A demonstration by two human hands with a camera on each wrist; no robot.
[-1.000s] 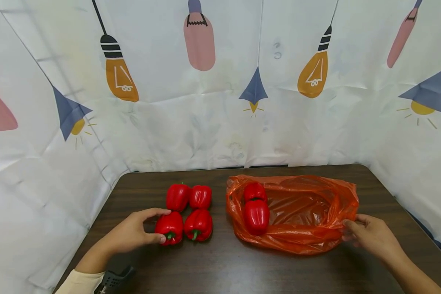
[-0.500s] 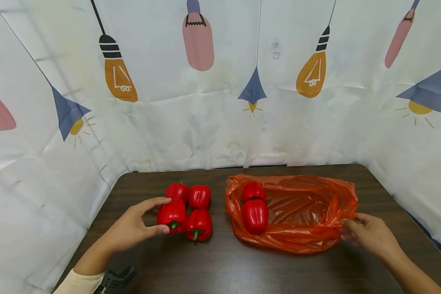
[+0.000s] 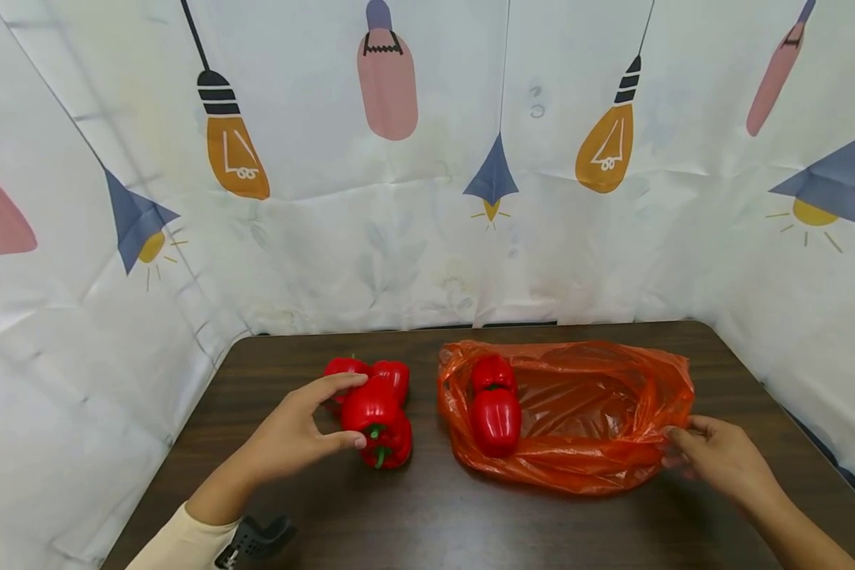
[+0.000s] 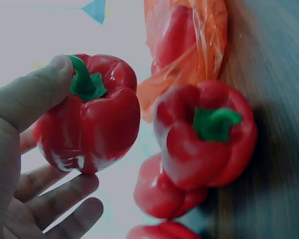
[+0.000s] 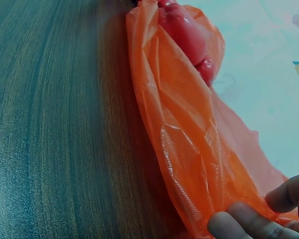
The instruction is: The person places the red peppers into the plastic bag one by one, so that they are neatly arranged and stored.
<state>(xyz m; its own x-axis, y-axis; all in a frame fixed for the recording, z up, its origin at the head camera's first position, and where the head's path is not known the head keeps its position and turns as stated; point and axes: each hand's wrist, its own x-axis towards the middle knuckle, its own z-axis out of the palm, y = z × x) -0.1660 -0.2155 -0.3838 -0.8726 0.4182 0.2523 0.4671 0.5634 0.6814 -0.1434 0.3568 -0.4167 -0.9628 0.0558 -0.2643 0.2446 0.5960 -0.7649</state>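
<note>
While left hand [image 3: 295, 435] grips a red bell pepper [image 3: 367, 409] lifted above three others on the table [image 3: 427, 522], right hand [image 3: 720, 459] pinches the orange plastic bag [image 3: 613, 412] edge; no readable writing.

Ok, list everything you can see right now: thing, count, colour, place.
held pepper: 1, red with green stem, lifted above the loose group, in the left hand
loose peppers: 3, red, on the table left of the bag, partly hidden by the held one
bagged peppers: 2, red, in the bag's left end
bag: 1, orange plastic, lying open on the table
table: 1, dark brown wood
backdrop: 1, white with lamp prints, around the table
left hand: grips the held pepper
right hand: pinches the bag's right edge
</note>
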